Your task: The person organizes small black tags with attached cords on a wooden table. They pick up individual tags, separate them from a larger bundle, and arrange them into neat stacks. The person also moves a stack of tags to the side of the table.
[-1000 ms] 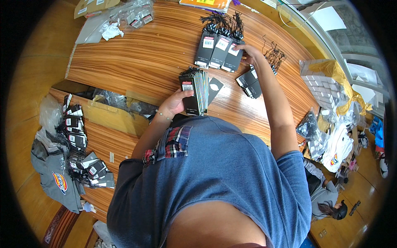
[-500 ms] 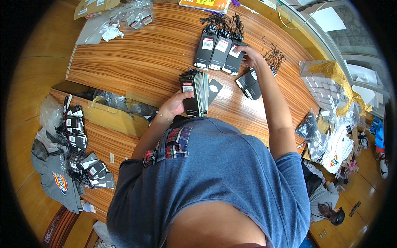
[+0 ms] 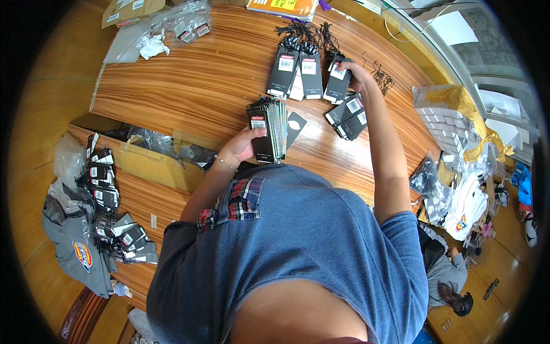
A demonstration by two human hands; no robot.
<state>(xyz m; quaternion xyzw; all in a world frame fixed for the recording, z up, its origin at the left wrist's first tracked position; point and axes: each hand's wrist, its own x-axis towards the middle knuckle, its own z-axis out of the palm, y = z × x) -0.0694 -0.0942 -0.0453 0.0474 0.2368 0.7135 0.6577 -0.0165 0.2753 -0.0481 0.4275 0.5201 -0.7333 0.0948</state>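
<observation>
Left hand (image 3: 239, 147) gripping a tag stack (image 3: 264, 142) (fanned), right hand (image 3: 360, 78) pinching black tags (image 3: 336, 87); wood-grain table (image 3: 200, 74) beneath.

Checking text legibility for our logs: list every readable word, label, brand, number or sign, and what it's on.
Locations only; wording and brands not transcribed.
Tag stack in left hand: red strip, white barcode label; fine print too small.
Tags in right hand: white label, too small.
Grey garment: lettered emblem.
White garment: similar emblem, small and blurred.
Yellow note on orange booklet: dark writing, cut off by the frame.
</observation>
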